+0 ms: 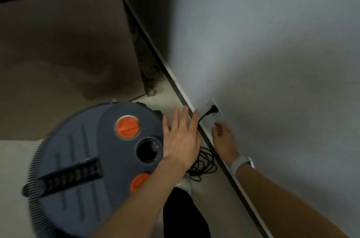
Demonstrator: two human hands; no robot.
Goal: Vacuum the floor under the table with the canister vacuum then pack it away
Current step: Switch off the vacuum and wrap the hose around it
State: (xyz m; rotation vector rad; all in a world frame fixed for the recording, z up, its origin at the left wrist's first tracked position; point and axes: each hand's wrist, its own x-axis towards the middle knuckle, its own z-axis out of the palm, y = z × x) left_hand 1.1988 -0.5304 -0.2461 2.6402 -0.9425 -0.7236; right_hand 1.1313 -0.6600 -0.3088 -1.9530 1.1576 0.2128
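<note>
Grey canister vacuum (pixel 93 163) at your seven o'clock on the floor, your left hand (pixel 181 138) spread flat past its rim, holding nothing, cord (pixel 202 161) coiled beneath, your right hand (pixel 222 134) at one o'clock, fingers loosely curled, seemingly empty, plug (pixel 213 109) in the wall socket (pixel 219 108) beyond.

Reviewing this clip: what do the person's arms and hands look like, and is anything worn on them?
Both forearms are bare, with no sleeves or gloves in view. The left hand carries no rings or band that I can make out. The right hand has a pale, whitish wristband at the wrist, apparently a watch or fitness tracker.
</note>
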